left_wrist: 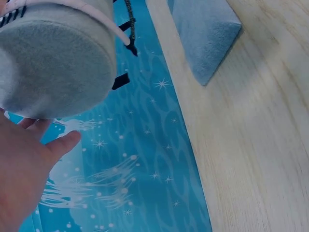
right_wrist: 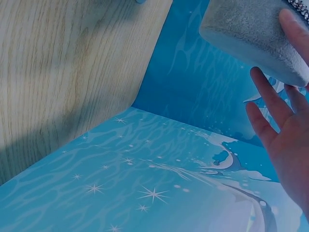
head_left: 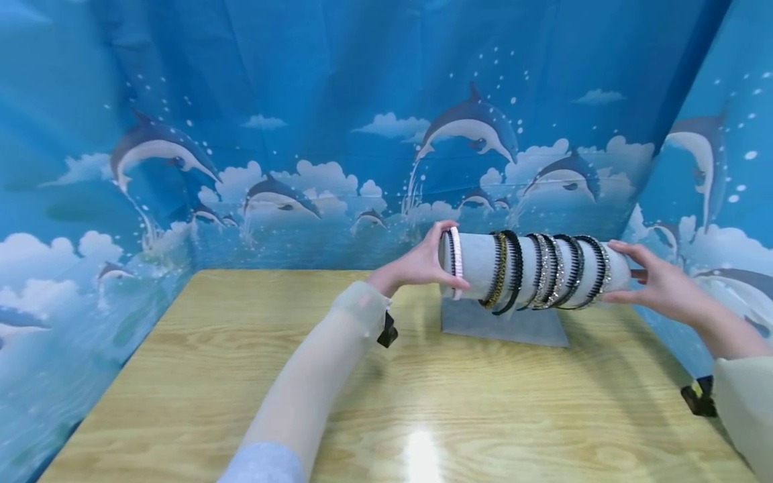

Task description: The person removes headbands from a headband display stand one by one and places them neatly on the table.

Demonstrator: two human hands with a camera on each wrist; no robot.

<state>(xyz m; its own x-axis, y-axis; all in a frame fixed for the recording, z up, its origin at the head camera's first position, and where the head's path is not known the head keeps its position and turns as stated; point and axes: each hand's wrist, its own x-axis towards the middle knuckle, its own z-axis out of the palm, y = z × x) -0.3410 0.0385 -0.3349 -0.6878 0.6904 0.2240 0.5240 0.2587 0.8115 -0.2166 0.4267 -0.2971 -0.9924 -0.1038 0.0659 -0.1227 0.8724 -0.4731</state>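
Observation:
A grey plush-covered cylinder [head_left: 478, 265] with several headbands lies crosswise over a grey slab-like base [head_left: 504, 323]. My left hand [head_left: 423, 263] grips its left end, thumb low in front and fingers over the top, beside a pale pink headband [head_left: 457, 261]. At the right end my right hand [head_left: 670, 282] holds the cylinder between thumb and fingers; in the right wrist view some fingers [right_wrist: 271, 96] spread off its end. A gold headband [head_left: 500, 270], a black headband [head_left: 516, 272] and sparkly headbands [head_left: 557, 270] circle the middle and right. The flat round end [left_wrist: 58, 63] faces the left wrist camera.
The wood-grain table [head_left: 272, 349] runs up to a blue dolphin-print curtain [head_left: 338, 121] at the back, with more of the print along both sides. Black wrist devices [head_left: 388, 331] hang below both wrists. Light glares on the table's front.

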